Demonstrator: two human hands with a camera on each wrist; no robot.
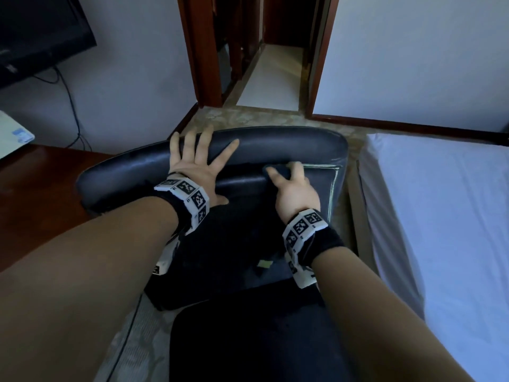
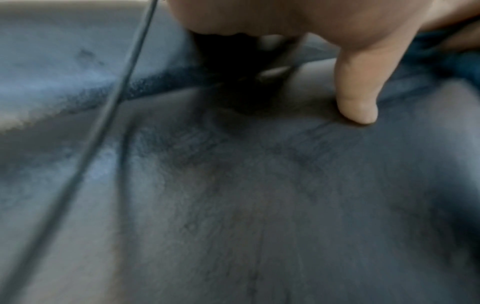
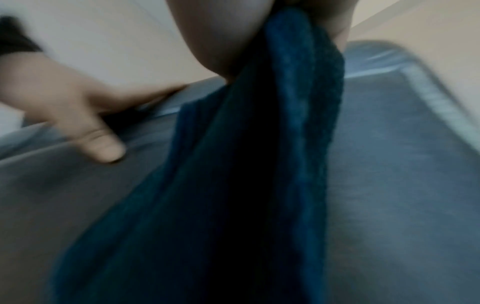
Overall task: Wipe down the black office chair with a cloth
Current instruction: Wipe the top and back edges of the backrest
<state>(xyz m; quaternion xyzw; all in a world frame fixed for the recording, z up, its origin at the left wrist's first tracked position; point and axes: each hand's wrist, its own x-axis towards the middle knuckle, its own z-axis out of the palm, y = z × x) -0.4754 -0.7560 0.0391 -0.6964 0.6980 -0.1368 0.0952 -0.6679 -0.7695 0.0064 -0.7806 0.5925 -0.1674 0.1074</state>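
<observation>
Gripping a cloth (image 3: pixel 285 144), the right hand (image 1: pixel 294 191) presses the chair (image 1: pixel 275 142).

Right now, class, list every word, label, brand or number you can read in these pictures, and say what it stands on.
None can be read.
Wristbands: black-and-white square code patterns, no letters.
Television lower edge: a small mark, too small to read.
White box at the left edge: blue print, too blurred to read.
</observation>
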